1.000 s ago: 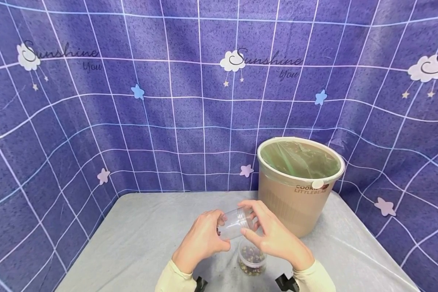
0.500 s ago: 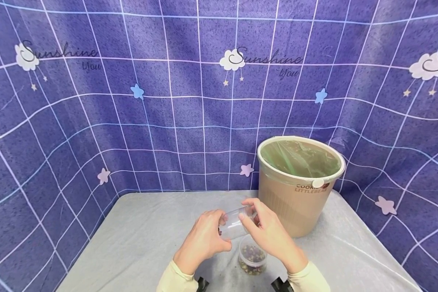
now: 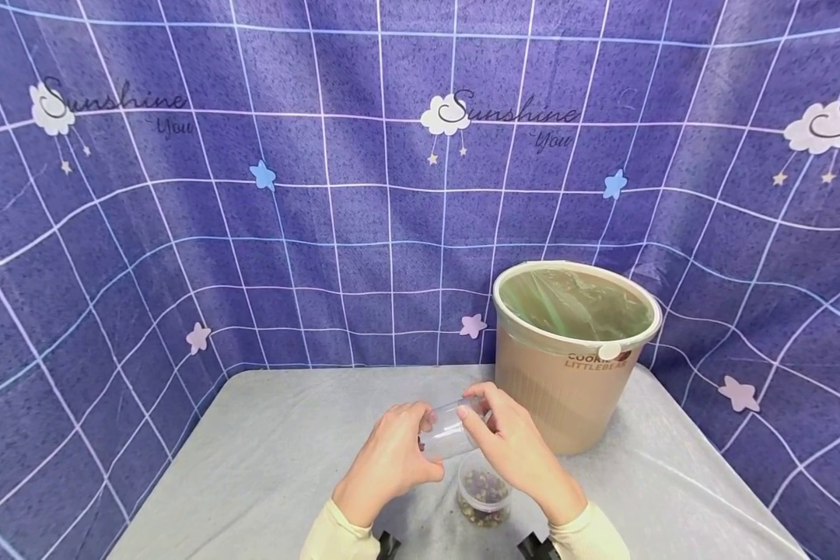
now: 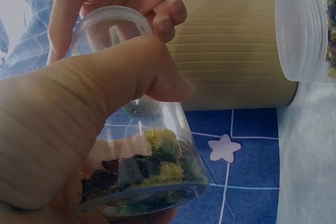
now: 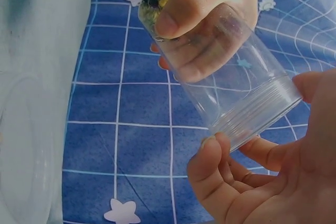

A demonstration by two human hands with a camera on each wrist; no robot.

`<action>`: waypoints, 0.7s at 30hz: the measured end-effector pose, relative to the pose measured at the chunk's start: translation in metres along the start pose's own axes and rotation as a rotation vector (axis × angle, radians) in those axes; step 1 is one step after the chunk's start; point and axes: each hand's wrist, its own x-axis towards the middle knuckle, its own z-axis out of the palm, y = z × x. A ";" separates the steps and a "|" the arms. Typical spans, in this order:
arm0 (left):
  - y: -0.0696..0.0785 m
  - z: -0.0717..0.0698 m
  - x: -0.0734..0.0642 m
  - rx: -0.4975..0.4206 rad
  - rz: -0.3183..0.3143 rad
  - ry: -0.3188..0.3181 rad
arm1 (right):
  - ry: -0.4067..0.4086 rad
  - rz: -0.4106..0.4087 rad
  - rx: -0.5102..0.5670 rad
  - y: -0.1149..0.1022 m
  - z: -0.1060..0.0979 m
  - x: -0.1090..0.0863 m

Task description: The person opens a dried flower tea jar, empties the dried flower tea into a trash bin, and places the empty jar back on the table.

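A clear plastic jar (image 3: 449, 432) is held tilted above the table, its threaded mouth towards the right. Around its lower body my left hand (image 3: 390, 451) grips it, seen also as the near hand (image 4: 89, 93) in the left wrist view. Dried flowers (image 4: 163, 161), yellow and dark, lie at the jar's bottom. My right hand (image 3: 514, 443) holds the mouth end, thumb and fingers spread around the threaded rim (image 5: 257, 109). Whether a clear lid sits on that rim, I cannot tell. Below the right hand, a second clear jar (image 3: 483, 498) with dried flowers stands upright on the table.
A beige trash bin (image 3: 567, 389) lined with a green bag stands behind my right hand, at the table's right side. The table wears a grey cloth (image 3: 287, 435). Blue-purple checked curtains (image 3: 350, 210) surround it at the back and sides.
My right hand has shifted slightly left and its thumb has come up onto the jar's mouth end. The left hand and the jar have stayed nearly still.
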 end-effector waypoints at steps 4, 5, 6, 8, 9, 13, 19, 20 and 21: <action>0.000 -0.001 0.000 -0.001 0.000 -0.004 | 0.004 -0.002 0.001 0.000 0.000 0.000; 0.000 -0.001 0.000 0.002 0.000 -0.004 | 0.005 -0.003 0.001 0.000 0.000 0.000; 0.000 -0.001 0.000 0.004 0.001 -0.004 | 0.006 -0.003 0.002 -0.001 0.000 0.000; 0.000 0.000 0.001 0.010 0.001 -0.002 | 0.009 -0.004 0.000 -0.001 0.000 0.000; -0.001 0.000 0.001 0.012 0.002 -0.001 | 0.011 -0.005 -0.001 -0.001 0.000 0.000; -0.001 0.001 0.001 0.016 0.007 0.004 | 0.023 -0.008 -0.008 0.000 0.001 -0.001; -0.002 0.002 0.001 0.017 0.012 0.007 | 0.031 -0.016 -0.006 0.000 0.001 -0.001; -0.002 0.002 0.001 0.016 0.011 0.005 | 0.032 -0.017 -0.008 0.000 0.001 -0.001; -0.002 0.002 0.001 0.014 0.010 0.003 | 0.034 -0.018 -0.011 0.000 0.001 -0.001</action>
